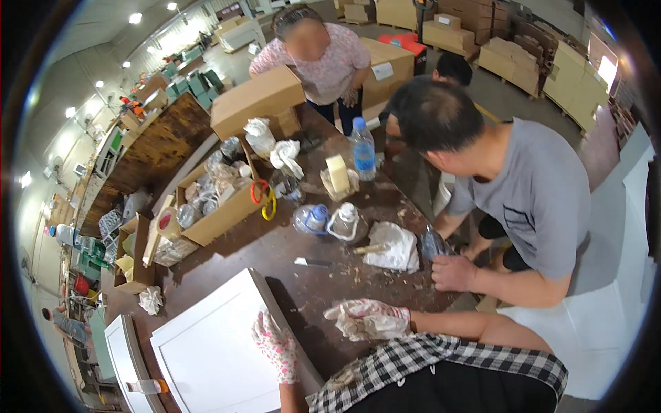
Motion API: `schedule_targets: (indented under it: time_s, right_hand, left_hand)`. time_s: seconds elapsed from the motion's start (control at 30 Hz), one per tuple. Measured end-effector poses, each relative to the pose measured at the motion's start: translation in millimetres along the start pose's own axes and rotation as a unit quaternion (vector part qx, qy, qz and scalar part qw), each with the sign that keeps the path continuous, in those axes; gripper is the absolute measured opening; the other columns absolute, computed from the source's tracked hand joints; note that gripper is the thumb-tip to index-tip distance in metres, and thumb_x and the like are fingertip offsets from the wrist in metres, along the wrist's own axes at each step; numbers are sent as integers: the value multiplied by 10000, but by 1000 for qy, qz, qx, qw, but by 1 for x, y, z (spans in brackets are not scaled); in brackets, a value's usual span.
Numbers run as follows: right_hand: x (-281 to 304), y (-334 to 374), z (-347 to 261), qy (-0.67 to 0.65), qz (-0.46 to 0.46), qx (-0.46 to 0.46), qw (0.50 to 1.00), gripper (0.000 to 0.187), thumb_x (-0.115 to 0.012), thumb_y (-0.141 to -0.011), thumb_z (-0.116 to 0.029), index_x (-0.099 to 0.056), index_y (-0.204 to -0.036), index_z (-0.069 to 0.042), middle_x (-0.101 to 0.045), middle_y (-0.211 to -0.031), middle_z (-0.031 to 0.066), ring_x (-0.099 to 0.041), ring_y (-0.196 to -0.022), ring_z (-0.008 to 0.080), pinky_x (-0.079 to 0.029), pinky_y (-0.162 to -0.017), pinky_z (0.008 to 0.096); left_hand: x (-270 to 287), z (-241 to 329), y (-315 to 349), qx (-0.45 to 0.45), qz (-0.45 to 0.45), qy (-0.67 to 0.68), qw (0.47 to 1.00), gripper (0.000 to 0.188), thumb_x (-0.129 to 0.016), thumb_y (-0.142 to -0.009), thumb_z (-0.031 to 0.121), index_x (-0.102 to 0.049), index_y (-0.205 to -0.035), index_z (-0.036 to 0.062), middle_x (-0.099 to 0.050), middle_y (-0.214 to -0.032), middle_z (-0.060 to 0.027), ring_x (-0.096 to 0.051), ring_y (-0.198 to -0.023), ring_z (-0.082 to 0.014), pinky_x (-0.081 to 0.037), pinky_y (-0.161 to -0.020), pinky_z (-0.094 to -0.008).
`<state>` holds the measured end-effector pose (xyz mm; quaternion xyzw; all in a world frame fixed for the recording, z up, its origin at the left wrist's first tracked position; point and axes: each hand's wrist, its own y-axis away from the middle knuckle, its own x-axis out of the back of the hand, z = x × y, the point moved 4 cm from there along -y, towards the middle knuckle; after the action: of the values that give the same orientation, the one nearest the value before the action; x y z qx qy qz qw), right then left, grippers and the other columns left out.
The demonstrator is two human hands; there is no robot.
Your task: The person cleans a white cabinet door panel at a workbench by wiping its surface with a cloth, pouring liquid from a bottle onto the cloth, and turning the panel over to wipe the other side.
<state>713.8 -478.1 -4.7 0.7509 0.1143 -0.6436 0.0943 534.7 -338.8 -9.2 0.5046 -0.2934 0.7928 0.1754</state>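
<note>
My left hand (277,349), in a white glove with a pink-red pattern, is open over the right edge of a white framed panel (210,337). Its fingers point up and apart; whether they touch the panel I cannot tell. To the right, my right hand (372,321) wears a similar, dirtier glove and hovers over the brown table (310,286). Its fingers reach leftward, loosely bent, with nothing visible in them. A knife-like blade with a dark handle (313,262) lies beyond both hands. Farther right, a stick (370,249) rests on a crumpled white cloth (396,246).
Two large jugs (346,224), a blue-capped bottle (363,150) and a yellowish block (337,173) stand farther back. An open carton (231,219) of plastic-wrapped items is at left. A co-worker in grey (530,199) leans in at right; another person (330,62) stands across the table.
</note>
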Motion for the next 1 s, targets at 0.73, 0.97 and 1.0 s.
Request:
schedule_targets:
  time_s: [0.73, 0.97, 1.0]
  right_hand:
    - [-16, 30, 42, 55, 50, 107, 992, 496, -527, -916, -199, -362, -1326, 26, -547, -952, 30, -565, -818, 106, -500, -665, 249]
    - [-6, 30, 57, 20, 59, 121, 991, 492, -518, -912, -198, -364, -1319, 31, -557, -975, 53, -583, -828, 131, -509, -670, 286]
    - [-7, 32, 57, 16, 41, 136, 990, 476, -512, -915, -194, -372, -1311, 30, -554, -971, 53, -579, -836, 135, -505, -680, 291]
  left_hand:
    - [-7, -13, -4, 9, 66, 192, 979, 624, -608, -745, 39, -419, -1337, 105, -420, -1345, -132, -366, -1246, -309, -259, -1057, -414]
    - [-7, -20, -1, 6, 77, 193, 978, 613, -609, -743, 26, -437, -1326, 106, -422, -1344, -133, -366, -1247, -299, -263, -1056, -405]
    - [-6, -15, -2, 8, 71, 201, 977, 617, -610, -741, 25, -435, -1327, 107, -423, -1343, -133, -365, -1249, -298, -262, -1058, -404]
